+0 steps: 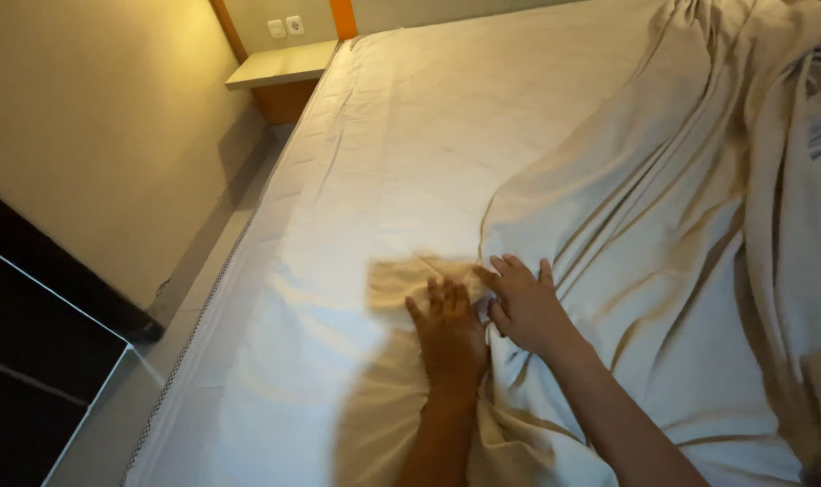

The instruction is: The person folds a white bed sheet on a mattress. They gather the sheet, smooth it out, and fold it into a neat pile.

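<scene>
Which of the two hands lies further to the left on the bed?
The left hand, pressed flat on the sheet; the right hand rests beside the bunched fabric.

This is a bedroom, maybe in a hotel: a wide mattress (410, 135) with a white fitted sheet, a small shelf (280, 65) at its far-left corner, and wall sockets (285, 26) above.
</scene>
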